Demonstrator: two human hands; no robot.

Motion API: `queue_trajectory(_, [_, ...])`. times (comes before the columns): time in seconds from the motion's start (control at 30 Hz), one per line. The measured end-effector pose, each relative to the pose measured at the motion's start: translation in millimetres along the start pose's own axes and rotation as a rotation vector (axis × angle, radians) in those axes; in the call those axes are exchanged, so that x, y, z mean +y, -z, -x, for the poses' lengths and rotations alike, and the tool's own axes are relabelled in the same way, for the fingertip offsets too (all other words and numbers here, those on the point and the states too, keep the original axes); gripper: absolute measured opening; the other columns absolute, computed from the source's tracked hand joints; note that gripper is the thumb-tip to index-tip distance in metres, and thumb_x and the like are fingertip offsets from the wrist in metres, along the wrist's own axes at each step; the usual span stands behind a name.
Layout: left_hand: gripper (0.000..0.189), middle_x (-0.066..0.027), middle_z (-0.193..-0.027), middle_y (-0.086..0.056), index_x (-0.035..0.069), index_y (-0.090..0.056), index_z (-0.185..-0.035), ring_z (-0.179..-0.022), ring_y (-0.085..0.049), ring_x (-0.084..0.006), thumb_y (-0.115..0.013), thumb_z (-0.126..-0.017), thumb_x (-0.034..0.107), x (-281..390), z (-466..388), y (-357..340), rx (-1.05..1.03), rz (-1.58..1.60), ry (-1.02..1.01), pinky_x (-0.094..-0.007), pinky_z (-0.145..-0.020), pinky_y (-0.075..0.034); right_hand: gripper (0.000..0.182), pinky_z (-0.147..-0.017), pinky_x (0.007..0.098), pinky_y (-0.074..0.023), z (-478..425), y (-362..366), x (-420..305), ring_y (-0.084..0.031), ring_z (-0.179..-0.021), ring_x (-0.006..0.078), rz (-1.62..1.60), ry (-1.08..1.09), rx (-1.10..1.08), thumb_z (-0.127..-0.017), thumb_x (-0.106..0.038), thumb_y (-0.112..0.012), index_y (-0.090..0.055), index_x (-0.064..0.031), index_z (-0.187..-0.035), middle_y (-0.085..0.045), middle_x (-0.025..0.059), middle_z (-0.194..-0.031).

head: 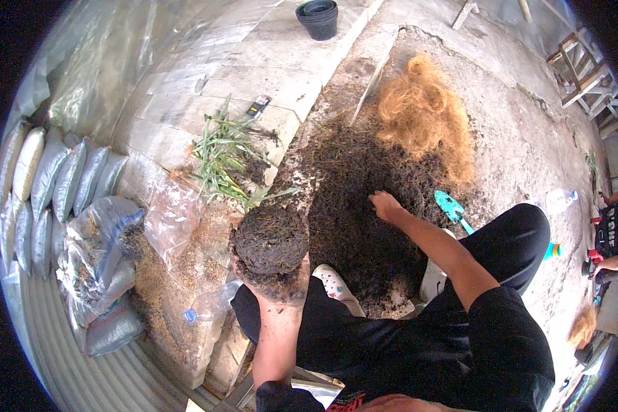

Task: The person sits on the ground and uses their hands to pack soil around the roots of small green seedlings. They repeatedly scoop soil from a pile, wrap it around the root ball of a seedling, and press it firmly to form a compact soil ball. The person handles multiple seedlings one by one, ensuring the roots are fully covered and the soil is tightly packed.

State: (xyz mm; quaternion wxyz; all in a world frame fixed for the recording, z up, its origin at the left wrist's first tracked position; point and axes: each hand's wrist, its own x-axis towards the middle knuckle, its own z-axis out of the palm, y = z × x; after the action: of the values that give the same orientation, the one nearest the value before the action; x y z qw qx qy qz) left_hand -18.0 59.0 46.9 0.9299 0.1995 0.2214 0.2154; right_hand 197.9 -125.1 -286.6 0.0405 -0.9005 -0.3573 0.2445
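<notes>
Resting in my left hand is a rounded ball of dark, fibrous soil, cupped from below and lifted off the ground. The palm and wrist are smeared with dirt. Over the dark soil pile between my feet, my right hand reaches down with curled fingers; whether soil is pinched in them cannot be made out. A turquoise hand trowel lies right of that pile. Behind it spreads a heap of orange-brown coconut fibre. Uprooted green plants lie beyond the soil ball.
Stacked filled sacks line the left side, near an opened plastic sack. Clear bottles lie left and right. Nested black pots stand at the back. Another person sits at far right.
</notes>
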Motion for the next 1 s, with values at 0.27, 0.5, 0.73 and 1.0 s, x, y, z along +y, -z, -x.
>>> queue_trajectory(0.27, [0.048,-0.0096,-0.119,-0.06,0.013,-0.06,-0.116,-0.111,-0.056,-0.0297,-0.05,-0.086,0.05,-13,-9,-17,0.013,0.094,0.063,-0.0462,-0.099,-0.044,0.041,-0.093,0.0418,-0.0445,-23,67,59,-0.057,-0.108,0.0253,-0.961,-0.183,-0.086,-0.08,-0.02,-0.072,-0.06,-0.0059,-0.117,-0.061,0.0163,-0.113])
queue_trajectory(0.5, [0.051,-0.0076,-0.119,-0.061,0.015,-0.06,-0.116,-0.111,-0.056,-0.0297,-0.048,-0.085,0.054,-15,-16,-8,-0.011,0.074,0.058,-0.0465,-0.097,-0.045,0.063,-0.113,0.0563,-0.0106,39,204,6,-0.001,-0.144,0.0262,-1.599,-0.242,-0.147,-0.09,-0.058,-0.04,-0.035,-0.0216,-0.142,0.001,0.0088,-0.156])
queue_trajectory(0.73, [0.049,-0.0088,-0.116,-0.061,0.013,-0.059,-0.116,-0.108,-0.058,-0.029,-0.046,-0.087,0.05,-39,-39,-18,-0.097,0.089,0.109,-0.0457,-0.097,-0.046,0.087,-0.114,0.0508,-0.0166,122,300,-23,-0.014,-0.141,0.0258,-1.446,0.009,-0.262,-0.078,-0.039,-0.069,-0.022,-0.0148,-0.146,-0.009,0.0101,-0.154])
queue_trajectory(1.0, [0.051,-0.0096,-0.114,-0.061,0.011,-0.059,-0.115,-0.105,-0.058,-0.0292,-0.045,-0.086,0.051,-53,-40,-33,-0.119,0.09,0.145,-0.0454,-0.095,-0.046,0.051,-0.099,0.0442,-0.0341,137,305,-47,-0.048,-0.116,0.0224,-1.415,-0.094,-0.062,-0.079,-0.023,-0.073,-0.051,-0.0055,-0.122,-0.058,0.0085,-0.12])
